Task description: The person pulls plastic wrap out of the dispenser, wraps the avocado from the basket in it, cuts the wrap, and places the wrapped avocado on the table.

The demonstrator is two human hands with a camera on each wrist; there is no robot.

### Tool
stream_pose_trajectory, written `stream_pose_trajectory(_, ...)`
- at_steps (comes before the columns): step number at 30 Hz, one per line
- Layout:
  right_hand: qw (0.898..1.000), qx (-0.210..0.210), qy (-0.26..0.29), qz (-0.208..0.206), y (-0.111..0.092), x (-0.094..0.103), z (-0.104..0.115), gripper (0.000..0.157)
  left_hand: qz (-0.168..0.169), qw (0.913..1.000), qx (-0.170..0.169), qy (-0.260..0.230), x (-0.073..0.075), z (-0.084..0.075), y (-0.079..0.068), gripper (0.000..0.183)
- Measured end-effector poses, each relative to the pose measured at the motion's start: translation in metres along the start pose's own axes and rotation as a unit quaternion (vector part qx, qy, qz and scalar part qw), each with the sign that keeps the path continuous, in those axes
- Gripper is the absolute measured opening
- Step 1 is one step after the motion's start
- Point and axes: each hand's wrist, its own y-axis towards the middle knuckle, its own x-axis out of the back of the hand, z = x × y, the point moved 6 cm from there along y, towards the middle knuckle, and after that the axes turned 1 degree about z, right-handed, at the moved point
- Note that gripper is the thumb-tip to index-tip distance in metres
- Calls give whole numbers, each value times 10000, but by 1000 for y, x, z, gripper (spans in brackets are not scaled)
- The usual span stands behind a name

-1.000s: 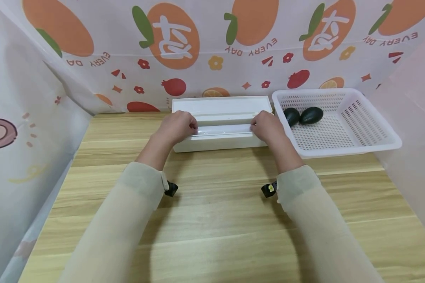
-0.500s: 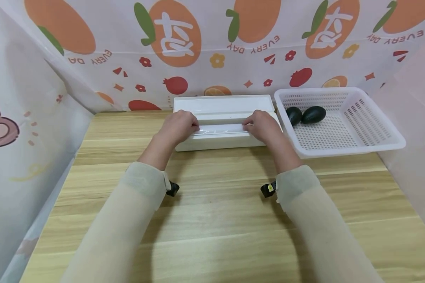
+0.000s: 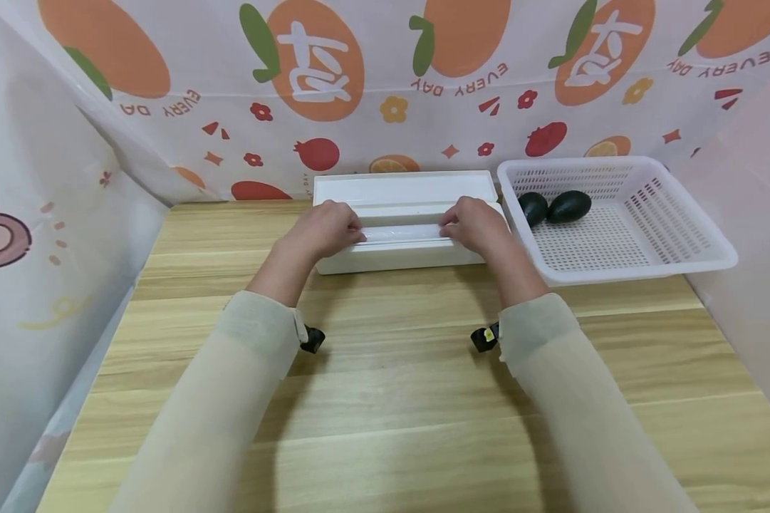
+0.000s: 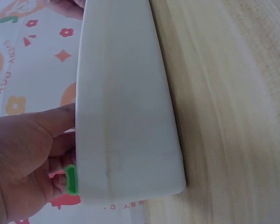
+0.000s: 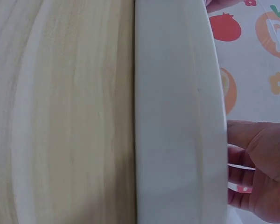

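A long white cling film dispenser box (image 3: pixel 400 258) lies at the back of the table, its lid (image 3: pixel 404 187) swung open toward the wall. Clear, shiny cling film (image 3: pixel 400 233) shows along the strip between the hands. On the left, my left hand (image 3: pixel 329 229) pinches at the film with curled fingers. My right hand (image 3: pixel 474 226) pinches the film farther right, thumb and index finger together. Both wrist views show mostly the box's front wall (image 4: pixel 126 102), which hides the fingertips. A small green piece (image 4: pixel 71 179) shows beside the left fingers.
A white perforated basket (image 3: pixel 635 269) stands right of the box, close beside it. Two dark green avocados (image 3: pixel 568 206) lie in its left part. Behind the box hangs a fruit-print curtain (image 3: pixel 445 128). The wooden table (image 3: pixel 391 399) stretches toward me.
My right hand has moved a little left along the box, closer to the left hand, then stayed there. The left hand has barely shifted. Box, basket and avocados keep their places.
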Motion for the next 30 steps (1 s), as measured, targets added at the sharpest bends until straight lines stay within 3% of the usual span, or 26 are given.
stream_pose_trajectory(9, 9958, 473, -480, -620, -2, 0, 5, 15, -56, 9998, -59, -186, -1, 0, -1, 17)
stream_pose_trajectory(16, 9924, 671, -826, -611, -3, -2, 8, 16, -64, 9996, -86, -256, -1, 2, 0, 19)
stream_pose_trajectory(22, 9933, 679, -682, -644, -6, 6, 7, 21, -64, 9997, 19, -234, 1, 5, 0, 16)
stream_pose_trajectory(26, 9966, 594, -384, -432, -8, 7, 7, 22, -36, 9998, 51, -186, 1, 6, 0, 16)
stream_pose_trajectory(30, 9975, 531, -160, -427, -7, 7, 4, 22, -270, 9996, -33, 101, 2, 6, 0, 14)
